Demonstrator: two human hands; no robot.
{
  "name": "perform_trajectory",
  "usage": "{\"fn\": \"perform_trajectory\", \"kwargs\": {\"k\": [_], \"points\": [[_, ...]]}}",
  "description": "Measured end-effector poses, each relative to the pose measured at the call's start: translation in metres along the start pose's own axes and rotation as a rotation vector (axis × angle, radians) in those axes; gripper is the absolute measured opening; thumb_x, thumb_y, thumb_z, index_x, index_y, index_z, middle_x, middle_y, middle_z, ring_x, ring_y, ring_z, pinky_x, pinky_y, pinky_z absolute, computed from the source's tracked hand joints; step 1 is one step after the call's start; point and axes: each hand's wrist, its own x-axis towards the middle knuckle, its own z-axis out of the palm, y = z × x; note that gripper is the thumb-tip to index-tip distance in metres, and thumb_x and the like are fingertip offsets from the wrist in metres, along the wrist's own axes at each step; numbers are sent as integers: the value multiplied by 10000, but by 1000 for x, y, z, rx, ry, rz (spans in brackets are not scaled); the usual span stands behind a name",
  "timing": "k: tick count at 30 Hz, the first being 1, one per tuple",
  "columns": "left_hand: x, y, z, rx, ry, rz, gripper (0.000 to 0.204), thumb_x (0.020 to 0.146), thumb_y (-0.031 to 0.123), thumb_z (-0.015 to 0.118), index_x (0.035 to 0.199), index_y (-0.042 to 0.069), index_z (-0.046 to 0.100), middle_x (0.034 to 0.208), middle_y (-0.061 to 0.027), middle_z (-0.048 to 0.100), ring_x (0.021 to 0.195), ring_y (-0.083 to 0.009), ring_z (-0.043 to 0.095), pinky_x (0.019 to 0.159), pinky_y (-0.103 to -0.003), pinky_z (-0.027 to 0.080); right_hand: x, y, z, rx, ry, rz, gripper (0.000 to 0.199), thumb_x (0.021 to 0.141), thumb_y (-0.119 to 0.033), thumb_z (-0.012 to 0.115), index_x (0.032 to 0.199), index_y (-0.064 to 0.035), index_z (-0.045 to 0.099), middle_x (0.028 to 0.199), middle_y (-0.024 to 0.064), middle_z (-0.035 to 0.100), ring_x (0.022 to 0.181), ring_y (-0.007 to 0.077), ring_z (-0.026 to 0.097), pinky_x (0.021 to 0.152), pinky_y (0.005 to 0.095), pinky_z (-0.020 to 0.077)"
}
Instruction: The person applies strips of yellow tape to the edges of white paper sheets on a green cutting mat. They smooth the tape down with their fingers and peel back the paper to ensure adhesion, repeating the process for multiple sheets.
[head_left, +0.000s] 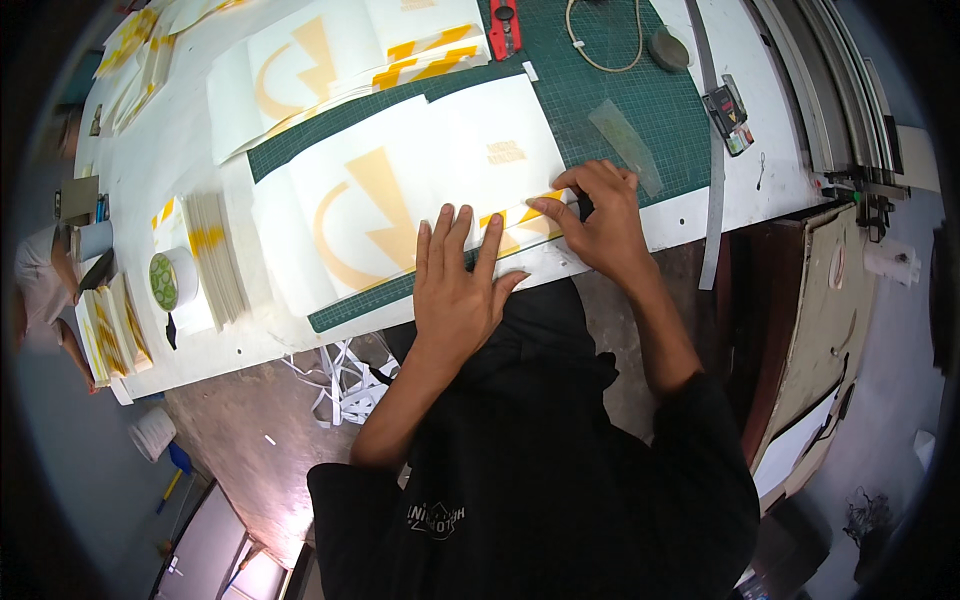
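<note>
A large white printed paper sheet (450,140) with a pale yellow-orange design lies on the green cutting mat (660,130). My left hand (455,280) rests flat on the sheet's near edge, fingers stretched and slightly spread. At the sheet's near right corner, my right hand (605,220) pinches a folded edge strip (525,215) with yellow and white stripes between thumb and fingers. The fold's underside is hidden. Just beyond lies a stack of similar printed sheets (345,60).
Left of the mat stand folded paper stacks (210,250) and a tape roll (165,280). A red cutter (505,28), a long metal ruler (713,180) and a small blade box (728,118) lie farther right. Paper scraps (350,380) litter the floor. Another person (45,270) is at far left.
</note>
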Motion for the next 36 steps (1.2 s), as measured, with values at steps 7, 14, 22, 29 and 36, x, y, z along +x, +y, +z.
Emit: {"fn": "perform_trajectory", "kwargs": {"k": [7, 14, 22, 29, 36], "points": [[0, 0, 2, 30, 19, 20, 683, 928, 366, 807, 1512, 93, 581, 1503, -273, 489, 1446, -493, 453, 1192, -654, 368, -3, -2, 2, 9, 35, 48, 283, 848, -295, 898, 925, -67, 749, 936, 55, 719, 943, 238, 603, 956, 471, 328], [2, 3, 0, 60, 26, 33, 642, 930, 348, 805, 1479, 76, 611, 1468, -272, 520, 1424, -484, 484, 1186, -640, 382, -7, 2, 9, -1, 100, 11, 305, 846, -308, 900, 916, -61, 734, 935, 66, 714, 939, 235, 590, 937, 479, 320], [13, 11, -6, 91, 87, 22, 472, 896, 248, 842, 1313, 66, 717, 1319, -224, 601, 1300, -436, 569, 1114, -575, 438, -13, 16, 1, -83, 182, 169, 412, 814, -408, 920, 937, -62, 733, 903, 76, 690, 939, 240, 567, 924, 496, 296], [62, 2, -13, 133, 116, 48, 267, 848, 309, 888, 872, 54, 809, 1002, -111, 678, 1023, -281, 611, 887, -442, 447, -13, 13, 0, -105, 143, 206, 396, 852, -418, 891, 932, -65, 733, 894, 77, 685, 931, 241, 555, 929, 496, 290], [112, -9, -23, 84, -242, -76, 472, 759, 465, 940, 817, 48, 727, 907, -128, 693, 910, -294, 658, 775, -421, 492, -31, 10, 12, -58, 319, 121, 228, 908, -230, 839, 975, -52, 714, 902, 83, 699, 953, 252, 582, 969, 523, 299]]}}
